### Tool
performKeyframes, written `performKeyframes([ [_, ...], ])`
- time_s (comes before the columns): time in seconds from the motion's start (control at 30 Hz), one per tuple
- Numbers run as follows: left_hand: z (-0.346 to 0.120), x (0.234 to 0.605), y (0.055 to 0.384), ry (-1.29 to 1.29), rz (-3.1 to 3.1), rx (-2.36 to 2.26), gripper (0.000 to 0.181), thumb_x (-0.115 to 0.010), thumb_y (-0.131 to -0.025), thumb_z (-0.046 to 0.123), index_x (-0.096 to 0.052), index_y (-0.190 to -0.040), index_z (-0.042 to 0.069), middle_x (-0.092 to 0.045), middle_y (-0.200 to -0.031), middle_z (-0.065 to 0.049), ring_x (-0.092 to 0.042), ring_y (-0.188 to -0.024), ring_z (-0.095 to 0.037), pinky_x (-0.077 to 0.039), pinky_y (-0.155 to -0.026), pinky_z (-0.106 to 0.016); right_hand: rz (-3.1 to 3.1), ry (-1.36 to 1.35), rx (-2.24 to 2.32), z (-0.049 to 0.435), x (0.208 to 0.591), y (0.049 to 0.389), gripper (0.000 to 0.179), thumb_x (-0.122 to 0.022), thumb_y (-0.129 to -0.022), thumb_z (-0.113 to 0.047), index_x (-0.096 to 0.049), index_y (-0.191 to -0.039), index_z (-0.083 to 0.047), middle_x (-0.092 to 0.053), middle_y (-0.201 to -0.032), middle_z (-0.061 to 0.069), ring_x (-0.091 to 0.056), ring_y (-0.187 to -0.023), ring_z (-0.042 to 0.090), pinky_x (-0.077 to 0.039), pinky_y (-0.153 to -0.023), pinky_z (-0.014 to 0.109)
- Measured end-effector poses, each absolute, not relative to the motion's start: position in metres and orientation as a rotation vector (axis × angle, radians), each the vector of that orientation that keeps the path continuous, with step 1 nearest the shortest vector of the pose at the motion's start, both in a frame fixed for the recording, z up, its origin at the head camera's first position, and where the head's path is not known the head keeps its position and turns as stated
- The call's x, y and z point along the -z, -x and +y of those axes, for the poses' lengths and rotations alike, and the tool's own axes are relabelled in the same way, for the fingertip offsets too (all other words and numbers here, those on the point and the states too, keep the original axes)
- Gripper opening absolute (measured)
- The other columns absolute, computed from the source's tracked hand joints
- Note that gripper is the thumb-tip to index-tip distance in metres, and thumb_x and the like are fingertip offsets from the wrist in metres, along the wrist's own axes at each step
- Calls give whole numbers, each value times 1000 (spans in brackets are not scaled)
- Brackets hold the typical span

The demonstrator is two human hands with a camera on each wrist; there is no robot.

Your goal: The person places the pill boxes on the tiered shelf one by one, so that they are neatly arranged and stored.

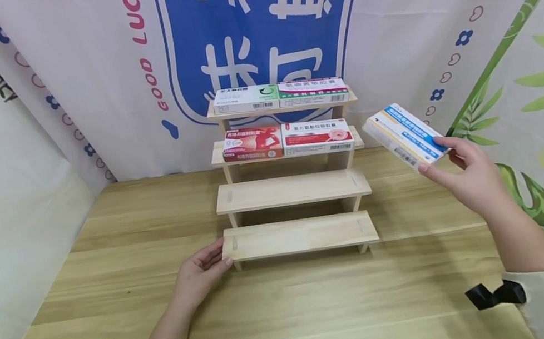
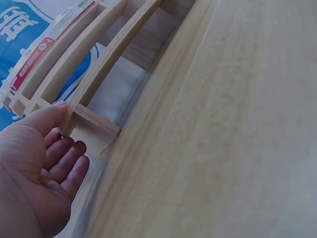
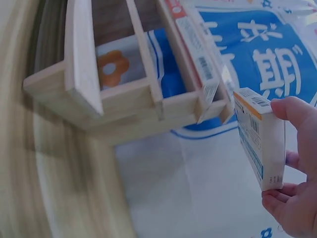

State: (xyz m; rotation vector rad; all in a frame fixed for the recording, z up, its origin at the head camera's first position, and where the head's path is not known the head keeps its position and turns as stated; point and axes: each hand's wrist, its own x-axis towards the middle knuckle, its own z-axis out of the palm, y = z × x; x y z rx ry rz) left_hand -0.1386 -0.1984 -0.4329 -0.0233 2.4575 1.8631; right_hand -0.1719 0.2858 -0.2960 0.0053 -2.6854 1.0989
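A four-step wooden rack stands on the table. My left hand pinches the left end of its lowest step, thumb on top and fingers below, as the left wrist view also shows. Out to the right of the rack, my right hand holds a blue-and-white medicine box by its right end, tilted in the air. In the right wrist view the box shows an orange stripe along one edge, with thumb and fingers at opposite sides of it.
A white-and-green box and a white-and-magenta box share the top step. One step down sit a red box and a white-and-red box. The two lower steps are bare wood. A printed cloth hangs behind the wood-grain table.
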Motion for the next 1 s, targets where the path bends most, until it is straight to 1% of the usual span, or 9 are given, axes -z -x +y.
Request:
performKeyframes([
  [0.1,-199,433,139,18,2459,-1865,52,-72,-88,9,-54,-136,-3,-55,-141,-18,-56,-126,-34,-50,-91,-11,-2697,-51,-1104,278,287,170,71,-67,-92,-39,-39,-149,-8,-35,-153,20,-38,-134,39,-34,-118,43],
  [0.17,-199,433,139,18,2458,-1867,52,-72,-88,9,-54,-136,-3,-55,-141,-18,-56,-126,-34,-50,-91,-11,-2700,-90,-1120,272,281,168,70,-69,-91,-37,-41,-149,-10,-36,-153,18,-39,-134,39,-37,-116,31],
  [0.33,-199,433,139,18,2454,-1870,53,-72,-88,9,-54,-136,-3,-54,-142,-19,-56,-126,-34,-50,-91,-11,-2688,-213,-1229,251,270,164,64,-72,-90,-29,-45,-145,-11,-37,-149,12,-41,-134,36,-39,-97,1],
  [0.47,-199,432,138,8,2449,-1875,53,-72,-88,8,-53,-136,-3,-53,-142,-20,-56,-126,-35,-49,-91,-10,-2690,-335,-1296,234,265,164,62,-74,-89,-23,-46,-143,-10,-35,-148,12,-40,-137,38,-39,-88,-3],
  [0.5,-199,432,138,4,2451,-1875,53,-72,-88,8,-53,-136,-4,-53,-142,-20,-56,-126,-35,-49,-91,-10,-2691,-373,-1301,230,264,164,63,-74,-88,-21,-47,-143,-10,-35,-148,13,-40,-138,41,-39,-88,-2],
  [0.6,-199,432,138,-12,2453,-1881,54,-72,-88,8,-52,-136,-4,-53,-142,-20,-56,-126,-34,-49,-91,-9,-2695,-476,-1313,218,264,166,63,-76,-86,-16,-48,-142,-8,-37,-149,15,-39,-137,44,-45,-107,21],
  [0.67,-199,432,138,-17,2456,-1880,53,-72,-88,8,-52,-136,-5,-53,-142,-20,-56,-125,-33,-48,-91,-9,-2704,-530,-1316,210,265,168,64,-77,-84,-16,-50,-141,-9,-37,-149,15,-39,-137,42,-41,-114,40],
  [0.73,-199,432,138,-19,2459,-1878,53,-72,-88,8,-52,-136,-5,-52,-143,-20,-56,-125,-33,-48,-91,-9,-2708,-576,-1319,201,266,170,62,-78,-83,-16,-52,-139,-10,-40,-148,13,-40,-137,39,-33,-115,57],
  [1.0,-199,432,137,-8,2460,-1873,53,-72,-88,8,-53,-136,-4,-53,-142,-20,-56,-125,-34,-49,-91,-10,-2806,-690,-1334,171,279,176,61,-79,-82,-26,-55,-138,-20,-38,-151,7,-39,-139,36,-35,-113,60],
])
